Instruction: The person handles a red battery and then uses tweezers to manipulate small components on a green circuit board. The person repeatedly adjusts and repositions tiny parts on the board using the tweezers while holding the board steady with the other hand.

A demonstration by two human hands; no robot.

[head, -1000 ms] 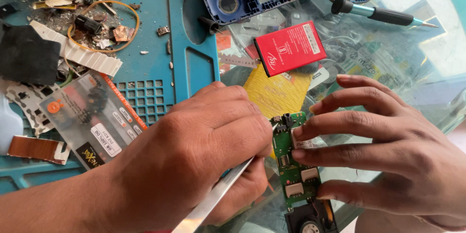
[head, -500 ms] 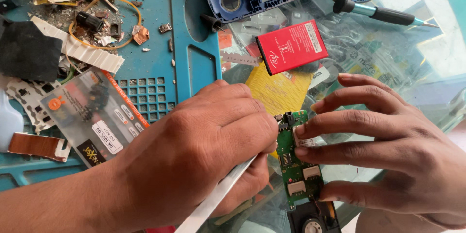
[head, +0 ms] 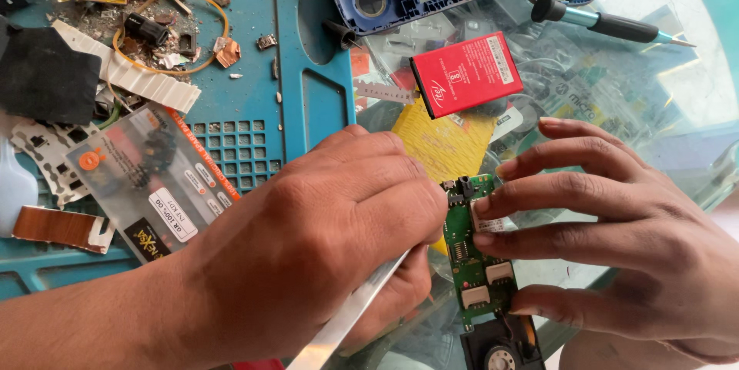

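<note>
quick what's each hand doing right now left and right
Left hand: closed around a flat metal tool, tip hidden near the green circuit board.
Right hand: fingers spread, fingertips pinning the circuit board.

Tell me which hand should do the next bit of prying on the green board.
Left, probably. The left hand grips the metal tool with its tip end beside the board, while the right hand has its fingers pinning the board flat.
</note>
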